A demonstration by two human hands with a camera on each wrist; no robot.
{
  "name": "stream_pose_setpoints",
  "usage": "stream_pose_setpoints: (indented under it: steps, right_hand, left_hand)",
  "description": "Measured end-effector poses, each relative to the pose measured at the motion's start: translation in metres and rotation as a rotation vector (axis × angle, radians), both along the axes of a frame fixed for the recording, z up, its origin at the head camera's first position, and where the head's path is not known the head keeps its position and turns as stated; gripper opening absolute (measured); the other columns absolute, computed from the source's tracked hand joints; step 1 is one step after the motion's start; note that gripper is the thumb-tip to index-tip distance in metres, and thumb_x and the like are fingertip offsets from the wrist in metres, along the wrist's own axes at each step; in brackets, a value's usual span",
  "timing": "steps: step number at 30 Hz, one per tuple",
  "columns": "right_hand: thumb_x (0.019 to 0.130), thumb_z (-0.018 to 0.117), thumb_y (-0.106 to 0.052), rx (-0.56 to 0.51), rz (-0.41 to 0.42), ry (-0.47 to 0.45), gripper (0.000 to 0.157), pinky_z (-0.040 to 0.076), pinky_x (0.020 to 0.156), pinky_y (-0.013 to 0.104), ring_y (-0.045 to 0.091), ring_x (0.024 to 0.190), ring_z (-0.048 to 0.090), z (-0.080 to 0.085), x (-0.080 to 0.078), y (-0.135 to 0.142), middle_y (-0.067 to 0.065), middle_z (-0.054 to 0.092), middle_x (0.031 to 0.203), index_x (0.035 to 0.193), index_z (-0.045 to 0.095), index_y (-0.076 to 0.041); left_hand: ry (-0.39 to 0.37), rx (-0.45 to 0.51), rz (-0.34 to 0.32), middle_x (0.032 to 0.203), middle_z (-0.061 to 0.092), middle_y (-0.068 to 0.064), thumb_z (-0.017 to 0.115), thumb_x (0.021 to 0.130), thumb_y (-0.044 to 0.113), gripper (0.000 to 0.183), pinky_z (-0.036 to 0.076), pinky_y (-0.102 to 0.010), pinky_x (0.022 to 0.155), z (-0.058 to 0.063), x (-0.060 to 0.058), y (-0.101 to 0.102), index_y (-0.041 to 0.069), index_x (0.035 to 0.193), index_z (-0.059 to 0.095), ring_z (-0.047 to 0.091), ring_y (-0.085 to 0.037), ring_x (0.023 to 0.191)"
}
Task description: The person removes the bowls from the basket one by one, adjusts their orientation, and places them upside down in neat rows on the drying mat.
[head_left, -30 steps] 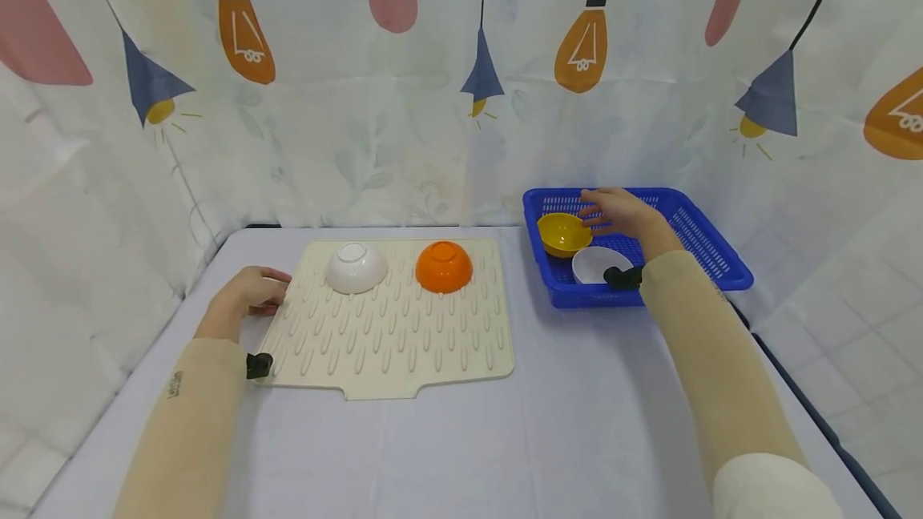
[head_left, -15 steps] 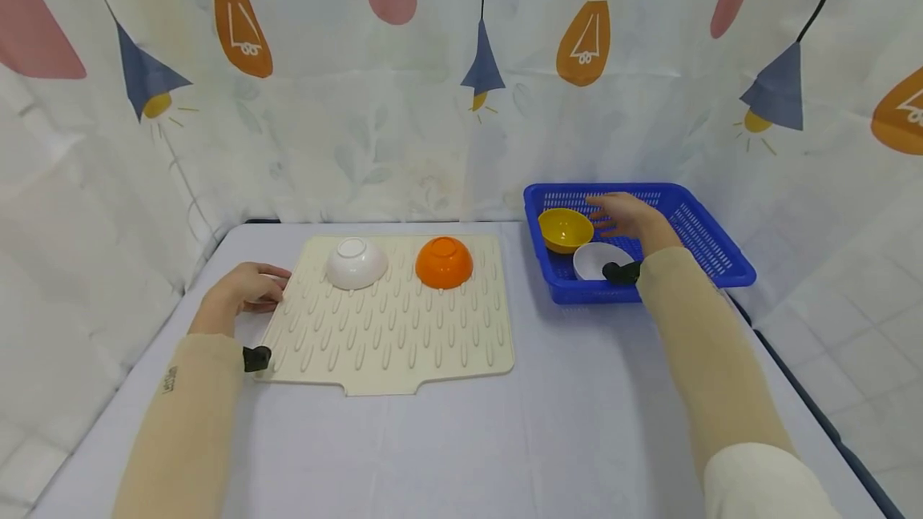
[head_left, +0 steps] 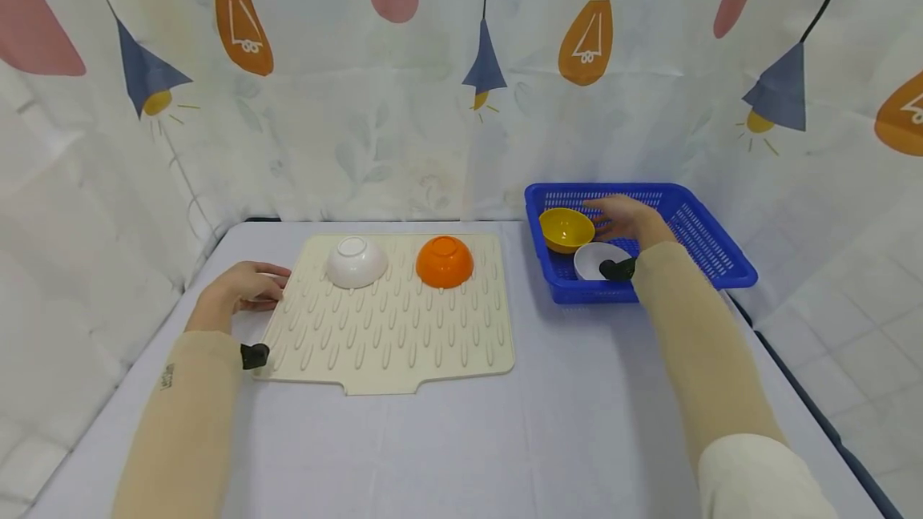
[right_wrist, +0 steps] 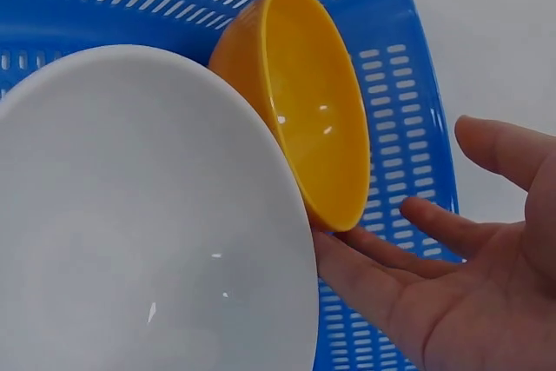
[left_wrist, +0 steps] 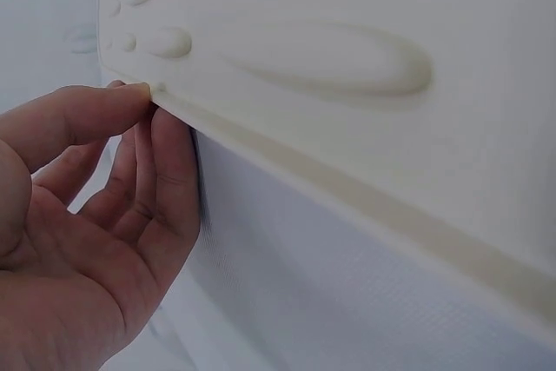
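Note:
At the left edge of a cream drying mat (head_left: 425, 343), my left hand (head_left: 243, 287) pinches the rim between thumb and fingertips, plain in the left wrist view. A white bowl (head_left: 356, 264) and an orange bowl (head_left: 444, 264) sit upside down along the mat's far side. My right hand (head_left: 626, 219) is inside the blue basket (head_left: 577, 293), fingers spread, close to a yellow bowl (right_wrist: 321, 119). Its fingertips reach the bowl's rim in the right wrist view; whether they press it I cannot tell. A white bowl (right_wrist: 156, 215) leans against the yellow one, both facing up.
A white cloth (head_left: 461, 455) covers the table. Behind it hangs a patterned curtain (head_left: 418, 142), close to the basket's back rim. Dark wrist straps (head_left: 254, 356) stick out from both sleeves.
My right hand has lowered slightly into the basket beside the yellow bowl. The head view has tilted a little. My left hand stays at the mat's edge, and the bowls lie as before.

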State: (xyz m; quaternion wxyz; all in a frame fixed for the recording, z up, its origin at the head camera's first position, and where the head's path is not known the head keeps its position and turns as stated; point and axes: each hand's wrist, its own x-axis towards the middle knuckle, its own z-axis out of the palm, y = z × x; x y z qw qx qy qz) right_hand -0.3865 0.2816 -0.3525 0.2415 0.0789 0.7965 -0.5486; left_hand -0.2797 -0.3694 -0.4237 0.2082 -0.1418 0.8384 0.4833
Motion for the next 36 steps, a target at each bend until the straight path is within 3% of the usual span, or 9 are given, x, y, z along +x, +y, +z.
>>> stream_pose_setpoints:
  steps: [6,14,21,29,36]
  right_hand:
    - [0.112,0.046,-0.027,0.031,0.0,-0.015,0.075,0.035,0.114,0.054,0.05,0.145,0.029,-0.002,-0.002,-0.005,0.033,0.017,0.162,0.163,-0.001,-0.001]
    - [0.109,0.052,-0.017,0.095,-0.012,0.003,0.066,0.04,0.111,0.05,0.047,0.142,0.037,-0.008,-0.007,-0.003,0.031,0.025,0.159,0.16,0.016,0.006]
    - [0.107,0.048,-0.003,0.128,-0.025,0.052,0.057,0.046,0.106,0.049,0.046,0.137,0.044,-0.013,-0.011,0.001,0.028,0.028,0.159,0.159,0.027,0.003]
    - [0.103,0.052,0.005,0.1,-0.037,0.055,0.063,0.048,0.105,0.047,0.046,0.133,0.048,-0.009,-0.005,-0.001,0.03,0.032,0.156,0.161,0.028,-0.002]
    - [0.101,0.055,0.006,0.148,-0.058,0.065,0.064,0.05,0.102,0.045,0.046,0.133,0.049,-0.007,-0.001,-0.003,0.03,0.035,0.155,0.159,0.029,0.001]
  left_hand:
    - [0.001,0.008,-0.015,0.115,0.065,-0.006,0.066,0.092,-0.007,0.069,0.059,-0.035,0.081,0.001,0.0,-0.001,-0.008,0.153,0.034,0.069,-0.014,0.088]
    - [-0.005,0.022,0.002,0.11,0.067,-0.006,0.066,0.092,-0.008,0.068,0.059,-0.034,0.079,-0.001,0.001,0.001,-0.008,0.153,0.035,0.069,-0.016,0.086]
    - [-0.001,0.014,0.007,0.106,0.068,-0.003,0.067,0.09,-0.009,0.068,0.06,-0.034,0.078,-0.001,-0.001,0.0,-0.008,0.152,0.037,0.069,-0.015,0.085]
    - [-0.002,-0.001,-0.001,0.107,0.067,-0.004,0.067,0.09,-0.009,0.068,0.059,-0.034,0.077,0.002,0.001,0.0,-0.009,0.151,0.037,0.068,-0.015,0.084]
    - [0.004,-0.004,0.016,0.109,0.068,-0.005,0.066,0.09,-0.009,0.068,0.059,-0.033,0.077,0.002,0.002,0.002,-0.009,0.151,0.037,0.069,-0.014,0.084]
